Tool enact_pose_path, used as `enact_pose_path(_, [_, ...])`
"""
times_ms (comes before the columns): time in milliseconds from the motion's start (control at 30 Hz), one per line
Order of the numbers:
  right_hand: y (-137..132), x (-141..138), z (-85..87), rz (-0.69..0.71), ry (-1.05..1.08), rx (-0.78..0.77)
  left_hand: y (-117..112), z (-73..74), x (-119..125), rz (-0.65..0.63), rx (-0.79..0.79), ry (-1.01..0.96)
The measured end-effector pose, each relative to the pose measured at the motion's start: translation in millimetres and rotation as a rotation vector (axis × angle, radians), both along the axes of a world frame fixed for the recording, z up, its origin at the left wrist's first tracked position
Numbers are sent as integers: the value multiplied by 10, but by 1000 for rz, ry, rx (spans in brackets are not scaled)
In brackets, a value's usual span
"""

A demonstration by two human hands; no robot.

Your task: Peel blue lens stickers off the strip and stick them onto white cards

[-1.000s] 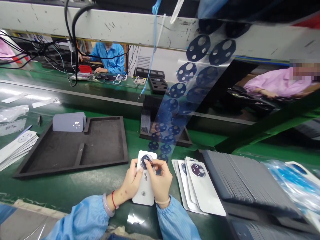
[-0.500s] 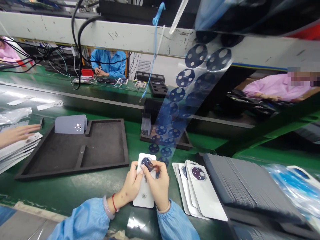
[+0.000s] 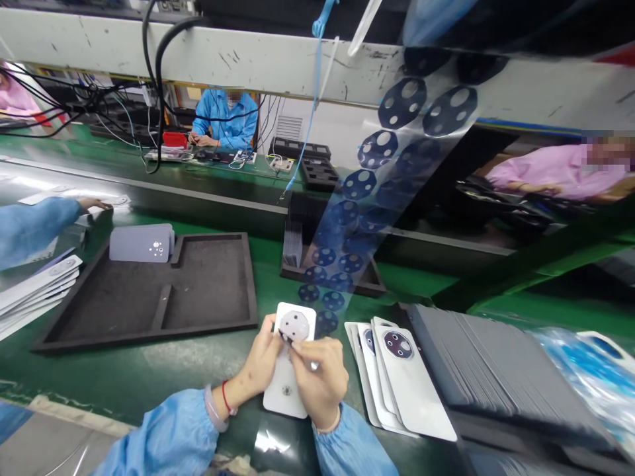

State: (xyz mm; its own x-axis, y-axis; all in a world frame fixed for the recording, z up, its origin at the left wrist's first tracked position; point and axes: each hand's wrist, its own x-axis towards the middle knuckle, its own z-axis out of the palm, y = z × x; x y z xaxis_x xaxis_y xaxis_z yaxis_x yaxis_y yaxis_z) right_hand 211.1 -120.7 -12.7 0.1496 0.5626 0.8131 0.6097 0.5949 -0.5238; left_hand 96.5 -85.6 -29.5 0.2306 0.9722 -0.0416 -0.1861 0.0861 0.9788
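Note:
My left hand [image 3: 258,362] is closed on the left edge of a white phone back cover [image 3: 280,404], which stands tilted over the green bench. At its top is a round camera panel [image 3: 297,324] with several dark lens holes, looking pale grey. My right hand [image 3: 323,378] is in a pinch at the panel's lower edge; a small dark bit shows by the fingertips, its kind unclear. To the right lie several white back covers [image 3: 421,390] with dark camera discs. A clear strip of dark round camera stickers [image 3: 360,185] hangs just behind my hands.
A black tray [image 3: 208,284] with grey phone covers [image 3: 139,243] stands left. Right are a dense row of grey panels [image 3: 476,363] and a blue plastic bag [image 3: 585,370]. A co-worker's sleeve [image 3: 40,225] reaches in at left, above stacked white covers [image 3: 40,291].
My right hand has turned and closed into a pinch lower on the camera panel, which has gone from dark to pale grey. The co-worker's arm at left has reached farther forward.

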Motion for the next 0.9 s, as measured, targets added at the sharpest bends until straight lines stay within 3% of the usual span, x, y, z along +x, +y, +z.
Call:
enact_pose_path(100, [-78,-20,50,102,-68,46,29,-22,-11,86,-55,-8])
enact_pose_path(233, [7,-6,55,5,421,-369,-48,19,-16,10,81,81])
enact_pose_path(367, [137,44,12,44,787,-690,-123,36,-4,-49,118,152])
enact_pose_path(600, [152,32,-20,101,1015,-786,-116,0,-5,-21,141,241])
enact_pose_path(900, [170,25,79,126,1171,-856,-119,20,10,-12,189,278])
